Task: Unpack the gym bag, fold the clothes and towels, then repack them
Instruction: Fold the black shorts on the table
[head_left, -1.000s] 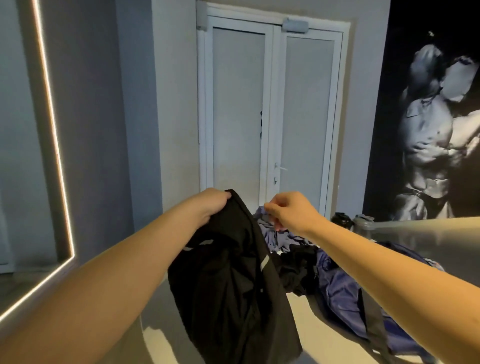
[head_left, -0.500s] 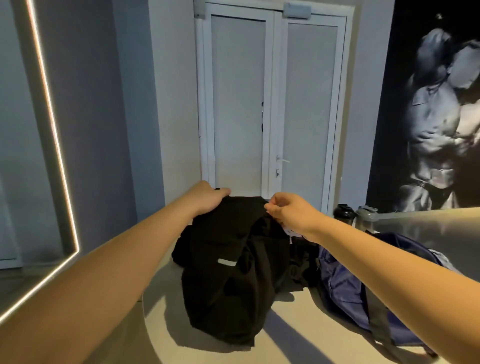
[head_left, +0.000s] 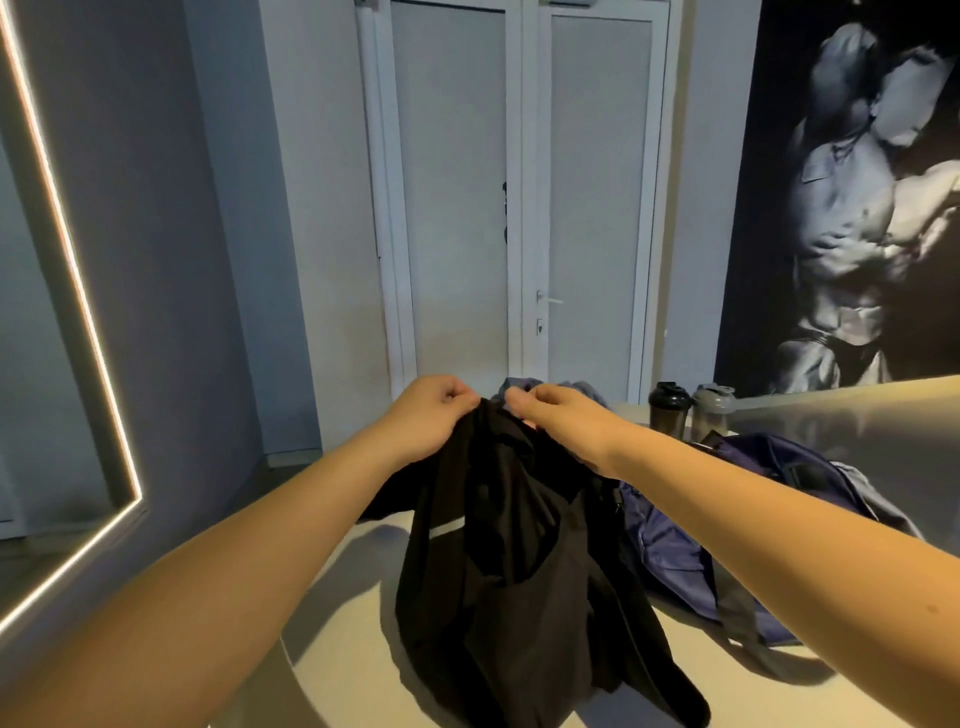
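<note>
Fingers (head_left: 452, 400) of my left hand (head_left: 428, 418) and right hand (head_left: 563, 423) pinch the top edge of the soft black fabric garment (head_left: 519, 571), which hangs limp, its lower end resting on the pale tabletop (head_left: 353, 649) near its front edge. It seems light and floppy, so I'd grip wider, at two corners.

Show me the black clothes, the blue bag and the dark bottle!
black garment (head_left: 509, 582): head view, on its hanging middle.
blue gym bag (head_left: 670, 556): head view, on its side panel.
dark shaker bottle (head_left: 668, 415): head view, on its body.
</note>
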